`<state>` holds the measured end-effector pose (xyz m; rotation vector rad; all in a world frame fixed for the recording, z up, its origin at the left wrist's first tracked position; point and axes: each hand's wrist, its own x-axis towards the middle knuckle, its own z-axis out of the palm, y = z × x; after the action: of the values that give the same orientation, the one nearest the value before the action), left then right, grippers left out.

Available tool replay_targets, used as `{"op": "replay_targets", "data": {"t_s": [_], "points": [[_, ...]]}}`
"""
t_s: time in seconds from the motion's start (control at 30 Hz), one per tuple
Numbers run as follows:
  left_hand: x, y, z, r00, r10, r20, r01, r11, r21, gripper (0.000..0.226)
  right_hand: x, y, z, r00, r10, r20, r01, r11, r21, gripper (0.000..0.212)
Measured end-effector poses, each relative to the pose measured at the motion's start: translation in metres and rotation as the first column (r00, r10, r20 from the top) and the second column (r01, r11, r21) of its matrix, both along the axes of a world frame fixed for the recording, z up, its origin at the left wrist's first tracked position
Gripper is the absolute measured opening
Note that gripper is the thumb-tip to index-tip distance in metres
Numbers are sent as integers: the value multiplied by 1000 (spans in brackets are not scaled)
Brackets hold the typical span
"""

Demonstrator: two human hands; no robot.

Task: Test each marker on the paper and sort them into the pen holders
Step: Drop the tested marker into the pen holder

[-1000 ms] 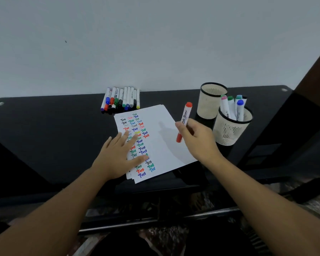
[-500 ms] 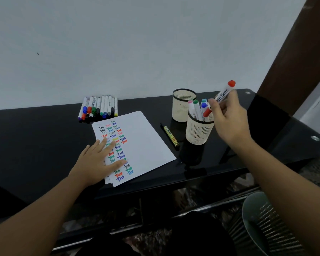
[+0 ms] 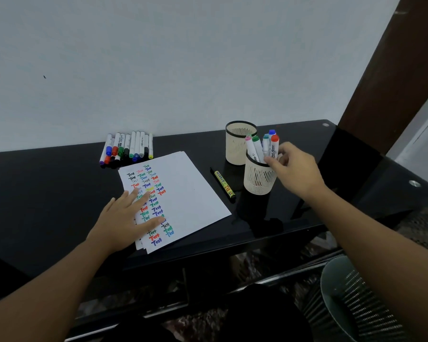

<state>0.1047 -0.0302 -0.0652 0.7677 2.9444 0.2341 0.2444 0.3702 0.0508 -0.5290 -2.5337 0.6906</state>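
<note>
Since half a second ago your right hand (image 3: pixel 295 169) has come down from above the holders, and the red-capped marker (image 3: pixel 273 147) it carried tilted in the air now stands upright inside the nearer pen holder (image 3: pixel 258 180), cap up; your fingertips (image 3: pixel 269 161) are at its barrel just above the rim, but whether they pinch it or merely touch it I cannot tell. Beside it in the same holder stand markers with pink, green, teal and blue caps (image 3: pixel 256 146); the farther pen holder (image 3: pixel 240 143) sits just behind and to the left, and nothing shows above its rim.

Your left hand (image 3: pixel 127 218) lies flat on the paper (image 3: pixel 190 193), fingers straight and spread, pressing the left part of the stack where the coloured "Test" words run in columns; the right part of the sheet is blank.

A yellow-labelled black marker (image 3: pixel 224 185) lies on the black table (image 3: pixel 47 193) between the paper and the nearer holder, touching neither; a row of untested markers (image 3: pixel 127 149) lies side by side at the back of the table, just beyond the paper's far corner, against the pale wall (image 3: pixel 183 58). A metal mesh bin (image 3: pixel 356 299) stands on the floor at lower right, below your right forearm.
</note>
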Motion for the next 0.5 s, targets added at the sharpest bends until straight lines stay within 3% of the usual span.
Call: {"op": "replay_targets", "data": {"t_s": [0.1,0.3,0.5], "points": [[0,0,2,1000,1,10,-1,1000,7,110,0,-1,2,998,-12,-56,12,1000,-12,26],[2,1,4,1000,2,22,-3,1000,13,114,-4,2,3,999,-41,36,40,999,23,39],[0,0,5,999,1,41,-3,999,49,113,3,-24,6,990,-35,-134,36,999,4,55]]}}
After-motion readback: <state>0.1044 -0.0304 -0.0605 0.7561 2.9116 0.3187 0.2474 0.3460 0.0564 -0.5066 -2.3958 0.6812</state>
